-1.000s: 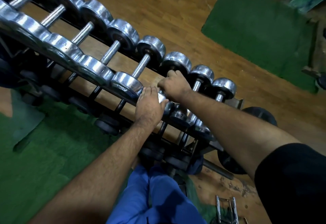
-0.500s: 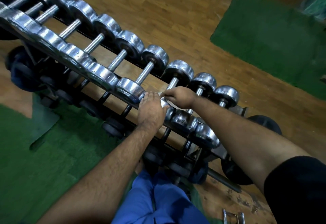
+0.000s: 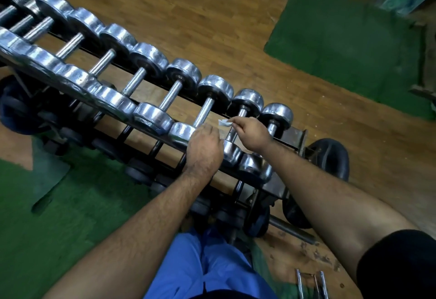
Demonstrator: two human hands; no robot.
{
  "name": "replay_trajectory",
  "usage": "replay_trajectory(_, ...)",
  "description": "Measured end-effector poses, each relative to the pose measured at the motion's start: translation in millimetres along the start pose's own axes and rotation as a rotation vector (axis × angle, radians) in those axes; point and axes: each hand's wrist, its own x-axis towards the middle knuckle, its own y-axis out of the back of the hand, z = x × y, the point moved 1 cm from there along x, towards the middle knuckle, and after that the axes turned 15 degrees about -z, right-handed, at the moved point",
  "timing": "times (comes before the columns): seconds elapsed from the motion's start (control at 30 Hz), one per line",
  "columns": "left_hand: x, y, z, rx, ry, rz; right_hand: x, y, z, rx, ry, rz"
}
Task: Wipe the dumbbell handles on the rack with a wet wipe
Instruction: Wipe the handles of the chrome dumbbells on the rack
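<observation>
A small white wet wipe (image 3: 224, 123) is pinched in the grip of the right hand (image 3: 251, 133), thumb and fingertips closed on one end, the free end sticking out to the left. The wipe is held just above the chrome handle of the second-from-right dumbbell (image 3: 237, 124); contact with the handle cannot be told. The left hand (image 3: 204, 149) is laid palm-down over the near chrome head of the neighbouring dumbbell, fingers curled over it; whether it is actually gripped cannot be told. A row of shiny chrome round-headed dumbbells (image 3: 151, 63) is seen lying across the top tier of a black metal rack (image 3: 292, 137), running diagonally from upper left to lower right, handles bridging the two rails. Darker dumbbells are stored on the lower tier (image 3: 141, 173), partly hidden. A black wheel-like plate (image 3: 330, 157) is seen at the rack's right end. Brown wooden floor (image 3: 212, 15) is seen beyond the rack, with green mats (image 3: 342, 39) on it. Blue trousers (image 3: 207, 268) and a black sleeve (image 3: 398, 265) are seen at the bottom.
</observation>
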Motion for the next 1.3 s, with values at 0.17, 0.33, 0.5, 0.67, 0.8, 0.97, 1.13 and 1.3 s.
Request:
replay_trajectory(0.17,-3.0,-20.3,10.0,-0.052,-0.05,-0.038,-0.9,-5.4,12.7,-0.391,0.116,-0.17)
replay_trajectory(0.33,-4.5,-27.3,5.1,-0.052,-0.056,-0.081,6.7,2.5,11.8,-0.594,0.174,-0.335)
replay_trajectory(0.5,-1.7,-23.3,1.6,-0.08,-0.065,-0.113,9.7,12.2,9.0,-0.702,0.035,-0.291)
replay_trajectory(0.67,4.1,-18.9,-1.7,-0.106,-0.041,-0.199,10.1,-3.8,-1.1,-0.704,0.072,-0.356)
replay_trajectory(0.8,7.8,-14.9,-2.5,-0.155,-0.016,-0.235,10.1,5.5,10.1,-0.669,-0.009,-0.266)
replay_trajectory(0.97,5.3,-6.6,-2.9,-0.13,-0.037,-0.237,13.5,-2.6,1.1,-0.752,0.087,-0.332)
replay_trajectory(1.13,7.7,-7.3,-1.3,-0.137,-0.037,-0.269,37.8,3.0,2.3,-0.733,-0.018,-0.307)
replay_trajectory(1.3,6.6,-6.9,-3.3,-0.143,-0.044,-0.259,38.4,-5.8,-2.5,-0.753,0.047,-0.375)
